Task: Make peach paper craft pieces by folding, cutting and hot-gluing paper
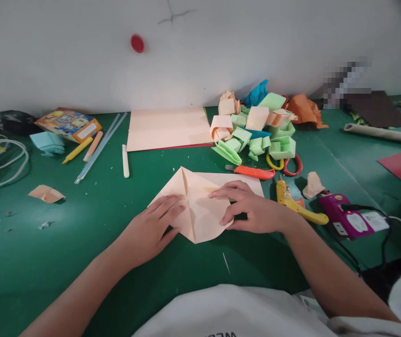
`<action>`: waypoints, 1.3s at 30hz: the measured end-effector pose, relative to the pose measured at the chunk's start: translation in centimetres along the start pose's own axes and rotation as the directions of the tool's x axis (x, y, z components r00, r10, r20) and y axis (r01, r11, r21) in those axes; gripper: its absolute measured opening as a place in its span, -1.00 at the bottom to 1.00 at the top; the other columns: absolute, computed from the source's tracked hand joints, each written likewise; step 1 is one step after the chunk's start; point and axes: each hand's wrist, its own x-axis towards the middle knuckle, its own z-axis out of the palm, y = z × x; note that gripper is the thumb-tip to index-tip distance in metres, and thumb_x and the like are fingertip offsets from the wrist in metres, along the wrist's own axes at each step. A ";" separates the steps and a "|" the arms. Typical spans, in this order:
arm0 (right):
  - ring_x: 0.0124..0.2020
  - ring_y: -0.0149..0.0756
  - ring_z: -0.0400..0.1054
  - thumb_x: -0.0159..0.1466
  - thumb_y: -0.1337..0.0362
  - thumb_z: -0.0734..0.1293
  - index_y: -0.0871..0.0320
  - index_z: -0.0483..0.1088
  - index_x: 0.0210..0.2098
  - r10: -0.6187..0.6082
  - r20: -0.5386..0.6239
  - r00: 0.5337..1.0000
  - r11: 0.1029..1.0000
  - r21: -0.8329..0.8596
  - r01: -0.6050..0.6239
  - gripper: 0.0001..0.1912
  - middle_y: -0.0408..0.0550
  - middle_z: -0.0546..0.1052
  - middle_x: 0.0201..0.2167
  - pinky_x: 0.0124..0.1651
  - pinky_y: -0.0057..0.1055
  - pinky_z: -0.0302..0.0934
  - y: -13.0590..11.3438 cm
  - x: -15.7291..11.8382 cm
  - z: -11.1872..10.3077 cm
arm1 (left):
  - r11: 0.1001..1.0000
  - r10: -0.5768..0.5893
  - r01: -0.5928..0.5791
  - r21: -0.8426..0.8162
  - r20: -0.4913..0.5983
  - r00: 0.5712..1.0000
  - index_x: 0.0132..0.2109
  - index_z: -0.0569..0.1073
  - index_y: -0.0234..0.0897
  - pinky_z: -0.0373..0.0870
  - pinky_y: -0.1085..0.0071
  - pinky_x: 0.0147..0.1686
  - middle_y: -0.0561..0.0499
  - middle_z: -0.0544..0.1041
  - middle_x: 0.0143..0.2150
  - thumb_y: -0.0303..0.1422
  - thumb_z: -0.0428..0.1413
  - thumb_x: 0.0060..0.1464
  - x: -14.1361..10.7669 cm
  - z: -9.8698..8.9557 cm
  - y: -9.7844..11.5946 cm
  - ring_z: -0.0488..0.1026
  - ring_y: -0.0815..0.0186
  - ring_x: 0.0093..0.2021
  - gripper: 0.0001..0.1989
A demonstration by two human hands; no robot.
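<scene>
A pale peach sheet of paper with a crease down its middle lies in front of me, its right part lifted and curving. My left hand rests flat on its left side, fingers stretched out. At the right edge, my right hand has its fingers curled over the paper, thumb and fingertips gripping that edge. Behind the creased sheet, another pale piece of paper shows partly. Just beyond my right hand is an orange utility knife.
Folded paper pieces are heaped behind, near scissors. A yellow glue gun and a purple power adapter with cables lie right. Peach sheets, glue sticks, a white stick and a box lie beyond and left.
</scene>
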 end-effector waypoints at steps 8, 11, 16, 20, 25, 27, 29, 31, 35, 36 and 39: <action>0.40 0.12 -0.01 0.28 0.03 0.47 -0.06 0.60 -0.21 0.131 -0.114 0.985 0.991 -0.008 -0.133 -0.82 -0.19 0.25 0.42 0.38 0.25 0.02 -1.1 1.8 1.3 | 0.992 0.079 -0.081 0.094 0.028 0.996 0.51 0.01 -0.27 0.07 0.01 0.48 -0.15 0.05 0.55 -0.11 -0.07 0.43 -0.7 0.4 -0.3 -0.01 0.06 0.54 -0.35; 0.42 0.13 -0.05 0.30 0.11 0.45 -0.12 0.50 0.06 0.175 -0.227 0.958 0.978 -0.072 -0.196 -0.67 -0.16 0.11 0.49 0.37 0.21 0.07 -1.7 3.3 2.4 | 0.993 0.077 -0.080 0.088 0.030 0.997 0.54 -0.09 -0.24 0.03 0.04 0.49 -0.12 0.02 0.56 -0.12 -0.06 0.43 -0.6 0.3 -0.3 -0.02 0.08 0.54 -0.30; 0.42 0.16 -0.10 0.31 0.06 0.44 -0.06 0.28 0.32 0.146 -0.324 0.935 0.947 -0.226 -0.227 -0.37 0.04 0.06 0.48 0.44 0.19 -0.06 -1.1 4.9 4.4 | 0.993 0.076 -0.079 0.088 0.033 0.997 0.55 -0.16 -0.21 -0.01 0.06 0.50 -0.11 -0.01 0.56 -0.10 -0.07 0.43 -0.6 0.6 -0.4 -0.05 0.08 0.55 -0.28; 0.40 0.19 -0.07 0.35 -0.11 0.35 0.02 0.15 0.40 0.116 -0.424 0.898 0.927 -0.279 -0.251 -0.26 0.17 0.08 0.44 0.42 0.17 -0.06 -0.5 5.3 5.8 | 0.992 0.079 -0.083 0.091 0.041 0.996 0.55 -0.18 -0.20 -0.03 0.04 0.49 -0.11 -0.04 0.57 -0.12 -0.08 0.44 -0.7 0.8 -0.4 -0.08 0.06 0.55 -0.28; 0.36 0.21 -0.03 0.35 -0.25 0.26 0.02 0.12 0.41 0.116 -0.500 0.858 0.896 -0.321 -0.308 -0.21 0.18 0.10 0.41 0.40 0.16 -0.05 -0.5 5.9 6.7 | 0.995 0.069 -0.071 0.067 0.033 0.997 0.55 -0.12 -0.13 -0.03 0.04 0.49 -0.10 -0.02 0.57 -0.13 -0.09 0.44 -0.6 0.8 -0.3 -0.06 0.05 0.55 -0.32; 0.36 0.21 -0.02 0.36 -0.24 0.27 0.03 0.11 0.41 0.141 -0.507 0.850 0.893 -0.306 -0.330 -0.22 0.17 0.11 0.41 0.39 0.15 -0.04 -0.6 6.0 6.8 | 0.995 0.069 -0.071 0.064 0.031 0.997 0.54 -0.08 -0.12 -0.03 0.03 0.49 -0.09 -0.03 0.57 -0.13 -0.09 0.44 -0.6 0.8 -0.3 -0.05 0.04 0.55 -0.35; 0.36 0.21 -0.02 0.36 -0.22 0.27 0.04 0.12 0.40 0.162 -0.502 0.850 0.894 -0.289 -0.341 -0.23 0.17 0.12 0.41 0.38 0.15 -0.03 -0.7 6.0 6.7 | 0.994 0.075 -0.077 0.071 0.029 0.997 0.53 -0.03 -0.11 -0.03 0.03 0.48 -0.09 -0.03 0.57 -0.13 -0.09 0.44 -0.6 0.9 -0.3 -0.05 0.04 0.55 -0.37; 0.36 0.22 -0.02 0.36 -0.21 0.29 0.04 0.14 0.39 0.174 -0.490 0.854 0.895 -0.284 -0.345 -0.24 0.17 0.12 0.41 0.37 0.15 -0.03 -0.8 5.9 6.7 | 0.993 0.085 -0.087 0.082 0.032 0.996 0.53 -0.01 -0.12 -0.03 0.01 0.48 -0.10 -0.03 0.57 -0.13 -0.09 0.44 -0.6 0.9 -0.3 -0.06 0.03 0.55 -0.38; 0.37 0.20 -0.04 0.34 -0.19 0.32 0.05 0.13 0.40 0.174 -0.480 0.860 0.892 -0.294 -0.344 -0.22 0.16 0.10 0.42 0.38 0.15 -0.04 -0.7 5.8 6.7 | 0.991 0.087 -0.095 0.093 0.077 0.993 0.52 0.01 0.01 0.00 -0.04 0.47 -0.08 -0.10 0.59 -0.18 -0.09 0.44 -0.6 0.6 -0.3 -0.09 -0.01 0.55 -0.41; 0.37 0.20 -0.04 0.33 -0.18 0.33 0.05 0.13 0.40 0.174 -0.481 0.860 0.891 -0.296 -0.345 -0.21 0.16 0.11 0.42 0.38 0.15 -0.04 -0.7 5.9 6.8 | 0.991 0.088 -0.097 0.092 0.095 0.992 0.51 0.02 0.07 0.01 -0.06 0.46 -0.06 -0.13 0.59 -0.19 -0.08 0.44 -0.5 0.5 -0.3 -0.10 -0.02 0.55 -0.43; 0.35 0.21 -0.02 0.33 -0.17 0.33 0.03 0.15 0.39 0.172 -0.482 0.859 0.890 -0.298 -0.345 -0.24 0.15 0.12 0.41 0.37 0.15 -0.02 -0.6 5.9 6.9 | 0.991 0.101 -0.111 0.075 0.130 0.986 0.48 0.06 0.20 0.02 -0.12 0.45 -0.01 -0.17 0.60 -0.16 -0.06 0.44 -0.4 0.1 -0.1 -0.13 -0.06 0.56 -0.45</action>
